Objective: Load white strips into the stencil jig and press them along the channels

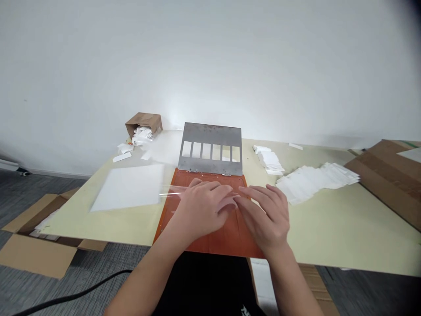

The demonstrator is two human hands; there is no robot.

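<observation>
Since clear film [171, 190] likely flops unsupported, I hold it over the orange board [215, 242], left fingers [224, 191] and right fingers [258, 195] both pinching its right end.

1. Pale yellow bench [335, 232] with an orange board [223, 241] at its near edge;
2. on its left, a white sheet [130, 188], loose white slips [122, 157] and a small brown box [144, 118] lying on its side;
3. on its right, a short stack of white cards [270, 160], a longer fanned row [314, 181] and a large brown carton [388, 175];
4. grey floor [108, 260], bearing an open cardboard box [42, 256].
</observation>
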